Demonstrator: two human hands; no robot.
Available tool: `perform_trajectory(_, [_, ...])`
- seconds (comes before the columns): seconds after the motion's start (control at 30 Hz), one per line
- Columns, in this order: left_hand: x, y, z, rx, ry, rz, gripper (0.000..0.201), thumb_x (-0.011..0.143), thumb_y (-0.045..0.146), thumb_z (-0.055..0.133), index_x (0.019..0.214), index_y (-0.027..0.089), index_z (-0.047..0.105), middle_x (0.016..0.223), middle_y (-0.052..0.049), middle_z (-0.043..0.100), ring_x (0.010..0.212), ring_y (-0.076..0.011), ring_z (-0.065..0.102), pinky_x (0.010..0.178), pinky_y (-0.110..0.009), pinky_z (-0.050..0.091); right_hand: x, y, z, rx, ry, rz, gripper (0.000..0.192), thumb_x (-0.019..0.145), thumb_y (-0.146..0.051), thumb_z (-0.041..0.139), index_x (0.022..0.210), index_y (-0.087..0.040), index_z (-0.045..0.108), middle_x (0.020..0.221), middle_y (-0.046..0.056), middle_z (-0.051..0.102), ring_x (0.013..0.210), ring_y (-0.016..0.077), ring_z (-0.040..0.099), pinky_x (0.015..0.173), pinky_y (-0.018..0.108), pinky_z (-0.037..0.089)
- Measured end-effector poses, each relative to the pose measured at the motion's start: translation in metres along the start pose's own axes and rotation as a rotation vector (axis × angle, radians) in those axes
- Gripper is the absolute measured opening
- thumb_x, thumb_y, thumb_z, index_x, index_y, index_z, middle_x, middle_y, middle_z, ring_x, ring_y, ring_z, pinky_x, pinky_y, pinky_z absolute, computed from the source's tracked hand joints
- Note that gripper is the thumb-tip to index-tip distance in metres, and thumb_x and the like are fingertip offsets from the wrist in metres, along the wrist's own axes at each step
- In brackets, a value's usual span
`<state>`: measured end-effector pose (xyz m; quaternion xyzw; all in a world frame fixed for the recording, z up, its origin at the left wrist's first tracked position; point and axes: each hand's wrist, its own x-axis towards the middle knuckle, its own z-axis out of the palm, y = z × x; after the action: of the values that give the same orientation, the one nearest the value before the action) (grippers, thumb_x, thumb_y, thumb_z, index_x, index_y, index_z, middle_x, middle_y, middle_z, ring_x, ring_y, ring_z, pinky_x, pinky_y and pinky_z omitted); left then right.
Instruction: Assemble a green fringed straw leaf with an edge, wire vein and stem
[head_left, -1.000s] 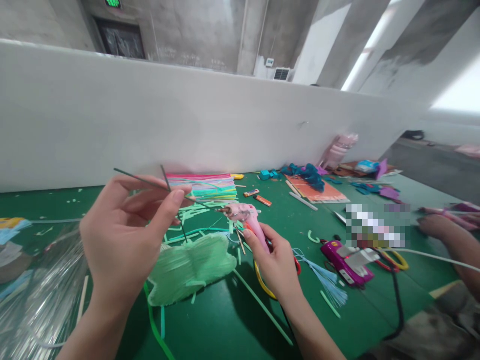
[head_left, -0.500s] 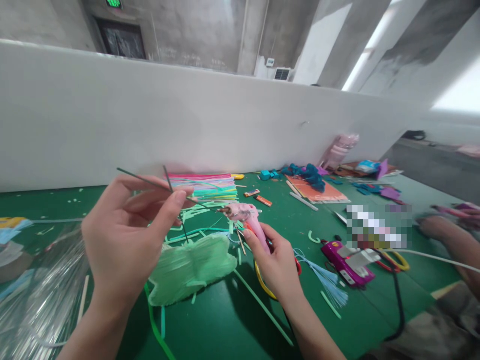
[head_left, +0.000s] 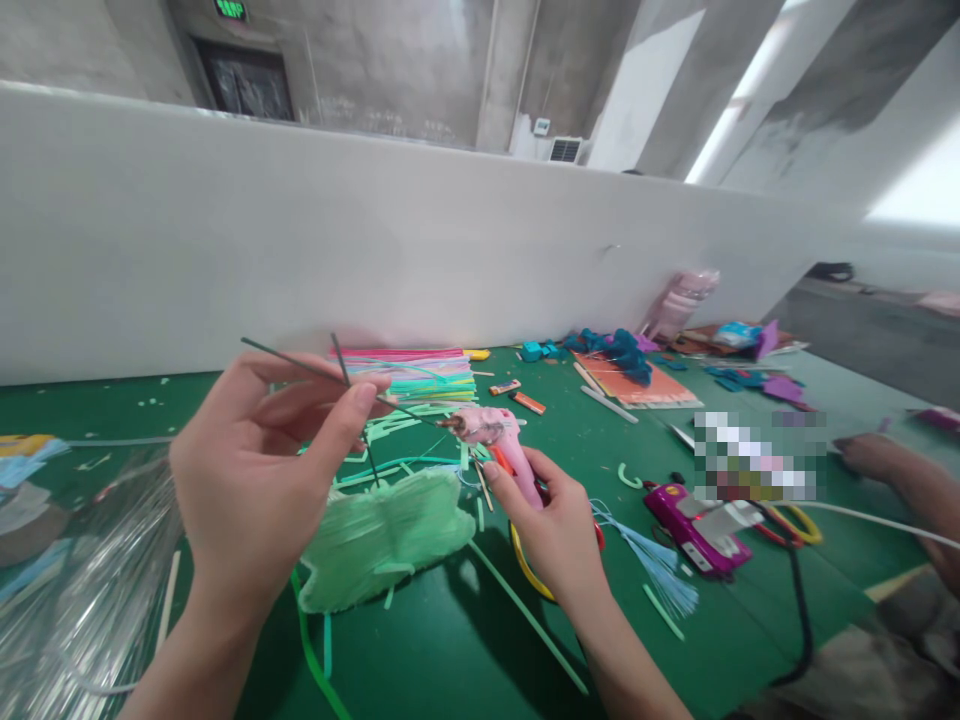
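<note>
Between thumb and fingers, my left hand [head_left: 259, 465] pinches a thin dark stick [head_left: 289, 362], raised over the table. A second dark stick [head_left: 371, 455] crosses it and runs down to the green fuzzy piece [head_left: 397, 535], which has a wavy outline. My right hand [head_left: 559, 525] is wrapped round the handle of a pink hot glue gun [head_left: 484, 425]. The gun's nozzle points left and meets the far end of the first stick; whether glue is on it, I cannot tell. Yellow-and-red scissors handles [head_left: 525, 570] show partly behind my right hand.
Coloured strips [head_left: 412, 375] lie by the white partition [head_left: 375, 220]. Clear plastic strands [head_left: 112, 570] spread at left. Two lighters [head_left: 528, 402] sit beyond the gun. To the right are a blue tassel [head_left: 660, 565], a purple device [head_left: 694, 535] and another person's hand [head_left: 866, 455].
My hands, the sticks and the glue gun hold almost the same pose. At the far right, the other person's hand no longer has the pink item by it.
</note>
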<state>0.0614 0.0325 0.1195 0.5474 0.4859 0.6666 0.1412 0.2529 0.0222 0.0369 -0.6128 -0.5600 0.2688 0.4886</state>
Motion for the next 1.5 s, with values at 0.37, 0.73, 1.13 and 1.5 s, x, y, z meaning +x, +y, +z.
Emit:
perform_trajectory(0.37, [-0.0002, -0.001, 0.002, -0.044, 0.006, 0.007, 0.015, 0.074, 0.027, 0.075, 0.083, 0.029, 0.063, 0.073, 0.003, 0.071, 0.064, -0.0183, 0.07, 0.044, -0.03, 0.058, 0.0, 0.002, 0.0021, -0.013, 0.015, -0.005, 0.037, 0.079, -0.049, 0.063, 0.094, -0.015, 0.069, 0.071, 0.001, 0.062, 0.06, 0.0138, 0.047, 0.052, 0.023, 0.035])
perform_trajectory(0.73, [-0.0005, -0.0026, 0.0015, -0.005, 0.019, 0.019, 0.015, 0.073, 0.029, 0.074, 0.084, 0.03, 0.063, 0.076, 0.003, 0.07, 0.065, -0.0183, 0.069, 0.046, -0.032, 0.059, -0.0014, 0.0022, 0.0012, -0.014, 0.002, 0.005, 0.035, 0.079, -0.048, 0.063, 0.094, -0.017, 0.068, 0.072, 0.0, 0.062, 0.061, 0.014, 0.045, 0.053, 0.023, 0.035])
perform_trajectory(1.13, [-0.0002, 0.0052, 0.0021, 0.02, -0.014, -0.03, 0.014, 0.075, 0.033, 0.072, 0.083, 0.03, 0.062, 0.072, 0.006, 0.07, 0.062, -0.016, 0.069, 0.046, -0.029, 0.058, -0.001, -0.0004, 0.0006, -0.01, 0.004, 0.015, 0.036, 0.079, -0.049, 0.063, 0.094, -0.017, 0.068, 0.07, -0.001, 0.06, 0.061, 0.0132, 0.044, 0.053, 0.022, 0.035])
perform_trajectory(1.5, [-0.0002, 0.0011, 0.0016, 0.001, -0.003, 0.005, 0.013, 0.076, 0.033, 0.071, 0.084, 0.03, 0.062, 0.073, 0.007, 0.07, 0.063, -0.0157, 0.069, 0.048, -0.031, 0.058, 0.0, 0.0027, 0.0022, -0.009, -0.002, 0.012, 0.037, 0.079, -0.05, 0.063, 0.095, -0.017, 0.068, 0.07, 0.0, 0.062, 0.061, 0.014, 0.047, 0.053, 0.022, 0.036])
